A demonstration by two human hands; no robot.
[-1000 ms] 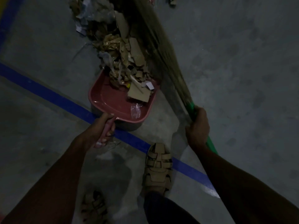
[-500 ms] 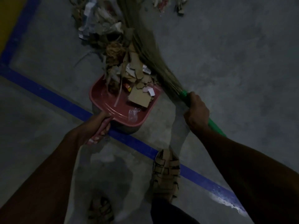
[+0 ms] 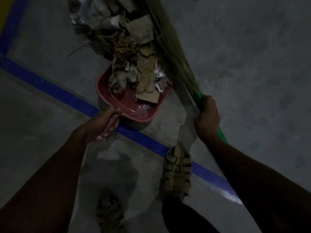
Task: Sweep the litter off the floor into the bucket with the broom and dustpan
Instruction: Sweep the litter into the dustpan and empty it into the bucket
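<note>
A pink dustpan (image 3: 104, 89) rests on the grey floor, its mouth facing away from me. My left hand (image 3: 102, 123) grips its handle. Torn cardboard, paper and plastic litter (image 3: 134, 71) lies piled in the pan and spills out past its mouth toward the top of the view. My right hand (image 3: 206, 116) is closed around the green handle of a grass broom (image 3: 170, 39). The bristles lie along the right side of the litter pile. No bucket is in view.
A blue painted line (image 3: 55, 91) crosses the floor diagonally under the dustpan. My sandalled right foot (image 3: 177, 170) stands on that line; the left foot (image 3: 109, 214) is nearer, at the bottom. A yellow patch shows at the top left corner.
The broom swept the litter toward me, so more cardboard and paper now lies in the dustpan. Both hands keep their grips.
</note>
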